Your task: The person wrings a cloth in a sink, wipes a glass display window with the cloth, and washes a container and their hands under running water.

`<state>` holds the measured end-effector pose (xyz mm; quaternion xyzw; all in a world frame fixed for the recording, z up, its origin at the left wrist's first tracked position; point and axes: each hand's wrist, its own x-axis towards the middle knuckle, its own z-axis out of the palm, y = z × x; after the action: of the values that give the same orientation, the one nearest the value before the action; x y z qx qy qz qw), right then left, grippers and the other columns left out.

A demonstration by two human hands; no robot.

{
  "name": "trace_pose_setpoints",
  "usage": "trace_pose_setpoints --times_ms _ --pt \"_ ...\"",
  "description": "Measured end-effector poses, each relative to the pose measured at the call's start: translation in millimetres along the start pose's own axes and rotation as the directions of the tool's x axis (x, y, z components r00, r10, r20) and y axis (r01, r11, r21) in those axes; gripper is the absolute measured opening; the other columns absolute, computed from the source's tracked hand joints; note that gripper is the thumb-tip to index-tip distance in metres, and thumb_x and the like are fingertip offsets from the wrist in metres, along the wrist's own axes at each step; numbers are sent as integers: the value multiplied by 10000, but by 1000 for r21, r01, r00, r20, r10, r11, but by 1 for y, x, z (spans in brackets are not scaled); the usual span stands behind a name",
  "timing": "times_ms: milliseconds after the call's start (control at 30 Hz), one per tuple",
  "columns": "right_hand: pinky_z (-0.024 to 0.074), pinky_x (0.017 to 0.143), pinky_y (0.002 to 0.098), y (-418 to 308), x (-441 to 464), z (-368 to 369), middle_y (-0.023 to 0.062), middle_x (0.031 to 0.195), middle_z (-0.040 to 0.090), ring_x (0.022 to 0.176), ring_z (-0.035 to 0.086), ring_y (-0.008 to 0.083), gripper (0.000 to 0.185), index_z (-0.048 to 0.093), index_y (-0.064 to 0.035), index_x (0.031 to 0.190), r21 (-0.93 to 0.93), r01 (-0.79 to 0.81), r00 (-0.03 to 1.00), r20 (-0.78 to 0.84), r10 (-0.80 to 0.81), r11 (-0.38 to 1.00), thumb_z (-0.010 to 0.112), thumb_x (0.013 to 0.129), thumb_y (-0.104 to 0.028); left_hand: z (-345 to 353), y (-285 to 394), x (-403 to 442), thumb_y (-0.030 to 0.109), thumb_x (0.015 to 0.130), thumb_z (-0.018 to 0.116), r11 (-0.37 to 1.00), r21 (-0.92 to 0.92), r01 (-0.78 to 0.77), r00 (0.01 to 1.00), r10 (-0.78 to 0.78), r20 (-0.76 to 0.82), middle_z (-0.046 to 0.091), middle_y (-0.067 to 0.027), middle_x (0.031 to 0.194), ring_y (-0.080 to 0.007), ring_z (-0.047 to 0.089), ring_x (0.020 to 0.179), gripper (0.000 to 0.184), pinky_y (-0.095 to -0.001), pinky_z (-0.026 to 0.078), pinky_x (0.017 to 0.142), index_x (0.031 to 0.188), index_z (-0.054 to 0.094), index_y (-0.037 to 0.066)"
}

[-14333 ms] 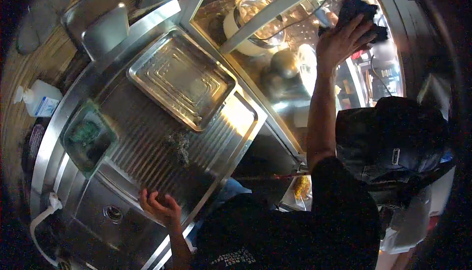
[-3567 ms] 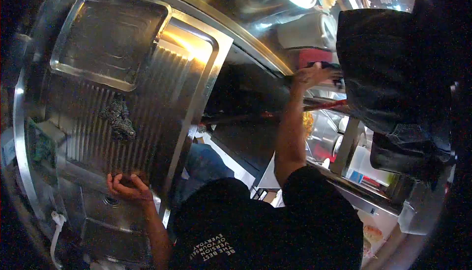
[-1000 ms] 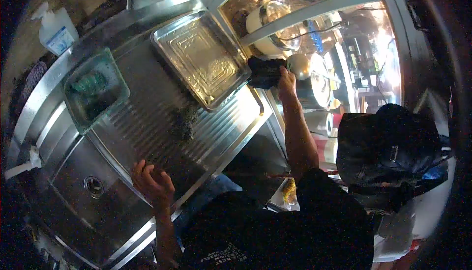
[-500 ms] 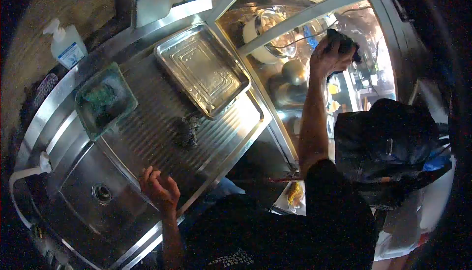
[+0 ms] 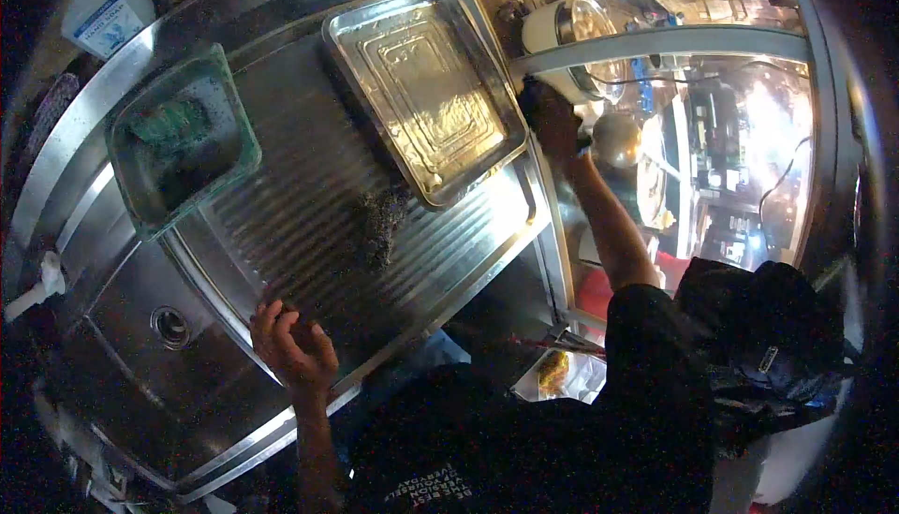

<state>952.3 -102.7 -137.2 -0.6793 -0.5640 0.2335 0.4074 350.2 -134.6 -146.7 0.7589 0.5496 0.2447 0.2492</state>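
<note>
My right hand (image 5: 559,130) is wrapped round a dark cloth (image 5: 538,97), pressed against the lower left part of a framed glass pane (image 5: 726,130), close to its metal frame. Over the near edge of the ribbed steel drainboard (image 5: 309,224) hangs my left hand (image 5: 295,345), its fingers loosely curved and apart, holding nothing. A shallow metal tray (image 5: 426,93) lies on the drainboard beside the glass. Between the tray and my left hand sits a tangled scouring pad (image 5: 382,224).
A green-rimmed basin (image 5: 183,139) with a green scrubber stands left of the drainboard. Below it is the sink (image 5: 131,374) with a white faucet (image 5: 42,285). A soap bottle (image 5: 108,13) stands at upper left, a black bag (image 5: 768,327) at right.
My right hand and the cloth have moved left and down the glass from its upper middle to the frame's edge. My left hand stays over the drainboard's edge. The view has shifted slightly.
</note>
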Motion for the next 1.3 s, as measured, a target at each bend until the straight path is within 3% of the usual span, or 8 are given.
trace_pose_setpoints --times_ms 100,267,400,467,600,767,967,1300 --pt "426 1133 452 10 -91 -24 159 1464 560 1339 531 340 397 626 -57 1311 -447 -155 980 44 194 881 620 924 -143 1 -3 0 249 894 631 1000 -18 -9 1000 9 -11 575 -167 1311 -403 485 1319 284 -579 328 1144 1098 577 60" --pt "292 1217 503 -8 -205 -44 141 1554 478 1449 427 256 461 598 -132 1367 -178 -352 923 98 373 919 579 907 -170 4 -8 -2 224 890 637 999 -52 -10 1000 8 -29 577 -160 1311 -408 489 1318 262 -574 346 1130 1088 570 67" --pt "300 1209 512 28 -179 -61 124 1509 527 1435 442 249 435 634 -153 1323 -876 423 904 426 -41 230 576 893 -158 1 -6 0 216 893 638 998 -55 -19 999 17 -44 574 -159 1313 -405 497 1315 265 -577 346 1132 1101 560 70" --pt "406 1140 462 0 -113 -29 136 1406 601 1371 508 265 391 675 -101 1225 -528 -192 948 118 295 827 616 841 -147 0 -6 0 220 899 641 998 -56 -13 999 11 -32 570 -160 1321 -405 490 1321 271 -580 336 1140 1108 557 70" --pt "461 1063 456 -4 44 -2 138 1325 640 1262 580 289 413 680 -82 1218 -910 409 908 399 -131 62 629 817 -169 4 -5 -3 226 899 650 999 -48 -1 999 -1 -50 566 -161 1327 -411 481 1330 280 -584 326 1144 1112 556 70" --pt "448 1063 558 -42 173 33 127 1312 644 1238 592 314 391 708 -138 1198 -865 379 923 378 -69 328 630 820 -201 -2 0 1 186 868 681 999 -35 24 1000 -24 -8 564 -168 1316 -405 486 1320 320 -579 334 1131 1138 558 66" --pt "456 1039 541 0 229 46 107 1208 659 1184 605 302 373 711 -114 1151 -764 641 654 597 -464 -79 625 813 -246 -1 4 3 141 832 696 999 0 33 999 -33 -33 549 -172 1329 -415 476 1314 353 -573 340 1127 1147 568 49" --pt "322 1155 563 -109 227 -29 105 1455 556 1359 492 308 454 658 -130 1268 -971 238 849 222 -479 -29 624 850 -303 2 0 -1 242 865 663 998 -50 40 999 -41 -17 563 -177 1303 -431 486 1302 312 -594 326 1138 1092 574 49"
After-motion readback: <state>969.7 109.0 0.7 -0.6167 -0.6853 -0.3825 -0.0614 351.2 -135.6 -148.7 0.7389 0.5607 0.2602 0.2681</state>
